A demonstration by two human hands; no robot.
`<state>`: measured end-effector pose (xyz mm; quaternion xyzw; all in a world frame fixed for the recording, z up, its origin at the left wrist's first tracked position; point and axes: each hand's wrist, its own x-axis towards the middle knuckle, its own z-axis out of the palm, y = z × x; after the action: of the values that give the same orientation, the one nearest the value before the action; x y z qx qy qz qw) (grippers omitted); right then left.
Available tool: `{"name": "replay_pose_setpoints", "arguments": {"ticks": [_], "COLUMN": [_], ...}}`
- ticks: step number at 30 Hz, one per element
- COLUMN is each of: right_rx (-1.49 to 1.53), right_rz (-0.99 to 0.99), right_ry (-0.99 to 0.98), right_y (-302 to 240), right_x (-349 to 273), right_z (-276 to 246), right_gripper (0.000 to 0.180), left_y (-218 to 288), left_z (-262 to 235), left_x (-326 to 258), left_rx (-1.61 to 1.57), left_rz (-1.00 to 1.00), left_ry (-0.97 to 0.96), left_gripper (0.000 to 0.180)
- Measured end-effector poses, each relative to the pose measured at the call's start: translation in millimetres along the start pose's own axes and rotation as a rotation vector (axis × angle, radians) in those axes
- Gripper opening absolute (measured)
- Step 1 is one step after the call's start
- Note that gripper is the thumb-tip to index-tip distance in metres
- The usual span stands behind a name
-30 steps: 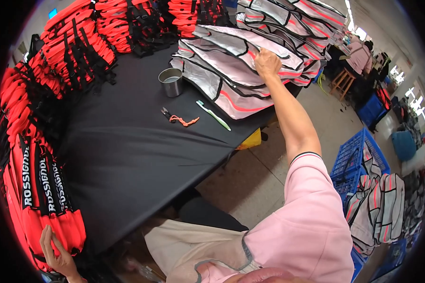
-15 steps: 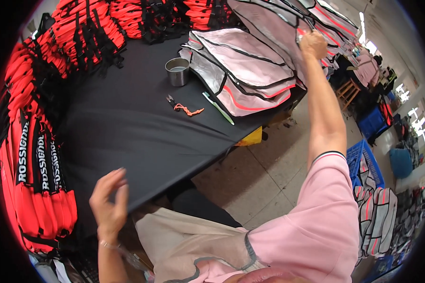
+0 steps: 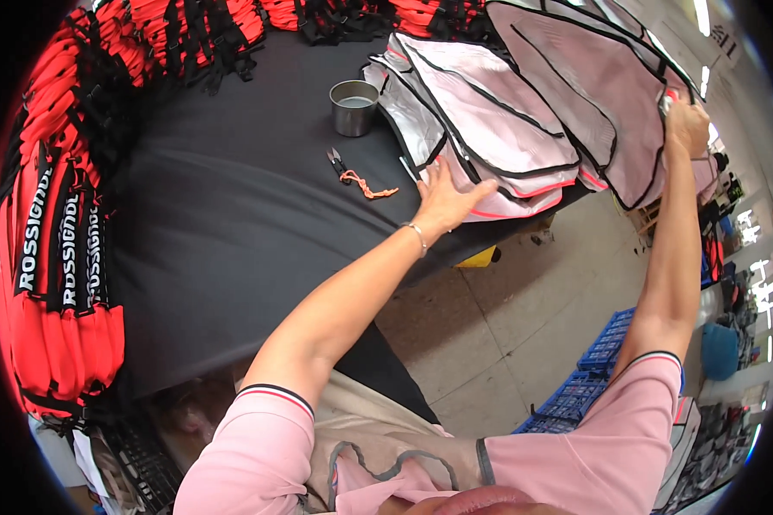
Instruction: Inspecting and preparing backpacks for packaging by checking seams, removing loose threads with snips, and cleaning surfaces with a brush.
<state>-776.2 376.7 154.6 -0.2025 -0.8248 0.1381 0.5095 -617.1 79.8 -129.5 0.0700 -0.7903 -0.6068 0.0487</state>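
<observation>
My left hand [image 3: 447, 199] lies with fingers spread on the near left corner of a stack of pale pink and silver sewn bag pieces [image 3: 498, 112], which have black binding and red piping. At the far right, my right hand [image 3: 687, 129] is closed on the edge of another sewn bag piece [image 3: 605, 94], stretched up beside the stack. A metal cup [image 3: 353, 118] stands left of the stack. Thread snips [image 3: 337, 161] with an orange cord [image 3: 369, 184] lie in front of the cup. The green toothbrush is mostly hidden by my left hand.
Bundles of red bags with black straps [image 3: 60, 257] line the left side and back of the black-covered table [image 3: 249, 189]. Blue plastic crates [image 3: 575, 386] stand on the floor to the right. A yellow thing [image 3: 479, 257] shows beneath the table edge.
My left hand has moved from the table's near edge up onto the stack. My right hand has pulled the sewn bag piece farther right. The view has shifted, too.
</observation>
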Motion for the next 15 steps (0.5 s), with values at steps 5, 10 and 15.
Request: {"name": "replay_pose_setpoints", "arguments": {"ticks": [5,10,15], "right_rx": [0.016,-0.044,-0.196], "right_rz": [-0.015,-0.158,-0.069], "right_ry": [0.038,0.171,0.138], "right_y": [-2,8,25], "right_x": [18,43,87], "right_z": [-32,-70,-111], "right_gripper": [0.056,0.067,0.068], "left_y": [-16,-13,-13], "left_z": [23,39,40], "left_x": [12,31,72], "left_rx": [0.131,0.137,0.013], "left_rz": [0.099,0.084,0.08], "left_ry": [0.084,0.044,-0.258], "left_gripper": [0.127,0.124,0.115]}}
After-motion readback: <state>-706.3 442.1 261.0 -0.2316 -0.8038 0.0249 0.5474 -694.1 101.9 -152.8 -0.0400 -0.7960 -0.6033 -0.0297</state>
